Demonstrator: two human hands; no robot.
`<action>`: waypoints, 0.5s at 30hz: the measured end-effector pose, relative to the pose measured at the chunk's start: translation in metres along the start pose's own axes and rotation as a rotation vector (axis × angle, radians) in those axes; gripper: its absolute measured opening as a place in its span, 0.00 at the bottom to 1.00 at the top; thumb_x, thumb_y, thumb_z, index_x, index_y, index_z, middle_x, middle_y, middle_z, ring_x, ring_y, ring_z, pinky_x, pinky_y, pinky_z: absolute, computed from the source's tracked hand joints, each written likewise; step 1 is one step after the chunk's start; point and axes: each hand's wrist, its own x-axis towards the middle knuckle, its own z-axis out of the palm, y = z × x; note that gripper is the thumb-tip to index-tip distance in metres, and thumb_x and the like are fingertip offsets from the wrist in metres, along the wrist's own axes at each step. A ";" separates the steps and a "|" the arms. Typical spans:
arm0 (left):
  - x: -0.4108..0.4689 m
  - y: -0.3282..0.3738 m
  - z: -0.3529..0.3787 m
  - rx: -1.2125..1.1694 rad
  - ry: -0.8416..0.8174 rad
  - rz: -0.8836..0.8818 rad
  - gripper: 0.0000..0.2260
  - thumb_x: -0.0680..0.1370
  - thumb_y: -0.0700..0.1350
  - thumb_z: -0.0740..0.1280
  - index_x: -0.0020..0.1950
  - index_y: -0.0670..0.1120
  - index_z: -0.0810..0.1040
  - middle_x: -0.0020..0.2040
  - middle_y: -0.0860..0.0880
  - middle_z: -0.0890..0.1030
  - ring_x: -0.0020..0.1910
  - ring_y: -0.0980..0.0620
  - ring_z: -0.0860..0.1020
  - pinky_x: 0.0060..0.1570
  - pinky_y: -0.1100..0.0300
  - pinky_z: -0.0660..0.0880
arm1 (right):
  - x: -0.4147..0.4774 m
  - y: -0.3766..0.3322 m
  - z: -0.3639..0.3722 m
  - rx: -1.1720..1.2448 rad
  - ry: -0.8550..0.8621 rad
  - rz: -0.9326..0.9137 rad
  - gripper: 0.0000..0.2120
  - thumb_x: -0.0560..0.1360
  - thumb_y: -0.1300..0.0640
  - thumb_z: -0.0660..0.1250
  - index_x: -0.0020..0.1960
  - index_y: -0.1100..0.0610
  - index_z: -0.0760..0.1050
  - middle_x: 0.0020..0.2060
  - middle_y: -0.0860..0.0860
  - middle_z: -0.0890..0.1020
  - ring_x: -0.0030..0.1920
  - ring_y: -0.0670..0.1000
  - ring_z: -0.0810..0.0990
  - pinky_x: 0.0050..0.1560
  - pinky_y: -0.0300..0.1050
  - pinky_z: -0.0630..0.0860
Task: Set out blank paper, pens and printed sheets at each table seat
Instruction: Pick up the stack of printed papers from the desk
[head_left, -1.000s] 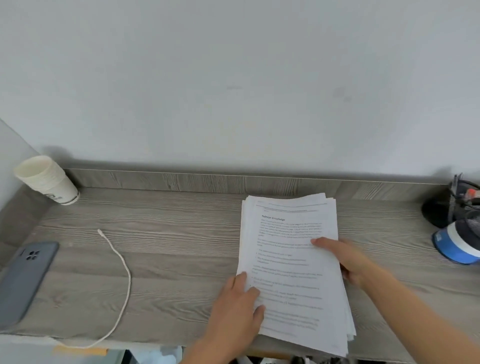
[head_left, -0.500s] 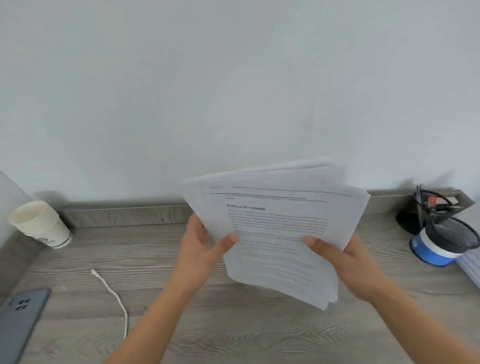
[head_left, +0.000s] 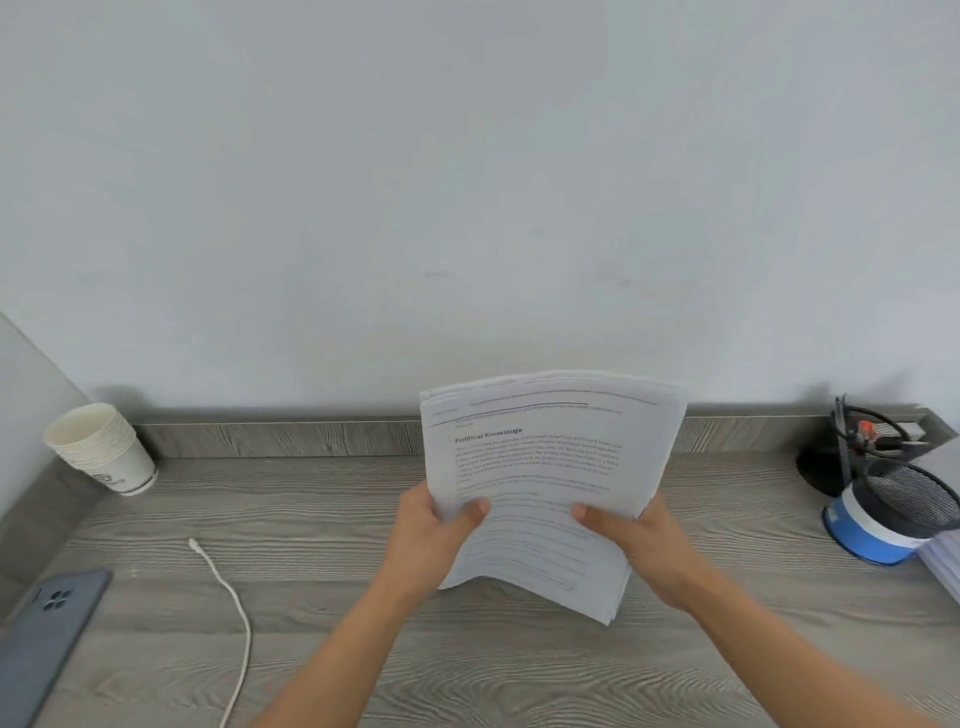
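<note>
The left hand (head_left: 428, 538) and right hand (head_left: 641, 545) are gripping the printed sheets (head_left: 545, 467) by their 2 side edges with curled fingers above the grey counter (head_left: 322, 519) by the wall (head_left: 467, 182).

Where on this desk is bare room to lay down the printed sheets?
Widest bare patch: desk middle, between the white cable and the mesh pen holder. A smaller one lies between cable and paper cups. Crowded: the right end; the phone fills the near-left corner.

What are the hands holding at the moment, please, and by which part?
The left hand and right hand grip the printed sheets by their side edges.
</note>
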 end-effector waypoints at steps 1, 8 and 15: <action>-0.002 -0.001 0.001 0.006 -0.006 -0.007 0.11 0.75 0.39 0.70 0.55 0.49 0.82 0.52 0.54 0.85 0.54 0.53 0.83 0.55 0.51 0.80 | 0.000 0.001 0.001 0.004 0.020 -0.001 0.18 0.72 0.62 0.74 0.61 0.56 0.78 0.56 0.52 0.85 0.57 0.54 0.83 0.55 0.53 0.81; -0.033 0.017 -0.025 -0.212 -0.020 -0.148 0.08 0.75 0.41 0.69 0.54 0.43 0.82 0.49 0.45 0.86 0.48 0.44 0.85 0.46 0.48 0.82 | -0.005 -0.017 0.011 0.129 -0.084 0.114 0.16 0.72 0.63 0.70 0.59 0.63 0.79 0.53 0.60 0.85 0.53 0.62 0.84 0.53 0.60 0.81; -0.097 -0.015 -0.045 -0.423 0.166 -0.365 0.16 0.70 0.41 0.72 0.56 0.39 0.80 0.51 0.39 0.85 0.49 0.37 0.84 0.51 0.41 0.79 | -0.013 -0.003 0.050 0.075 -0.287 0.249 0.15 0.72 0.63 0.73 0.59 0.62 0.80 0.52 0.58 0.86 0.52 0.61 0.85 0.53 0.59 0.81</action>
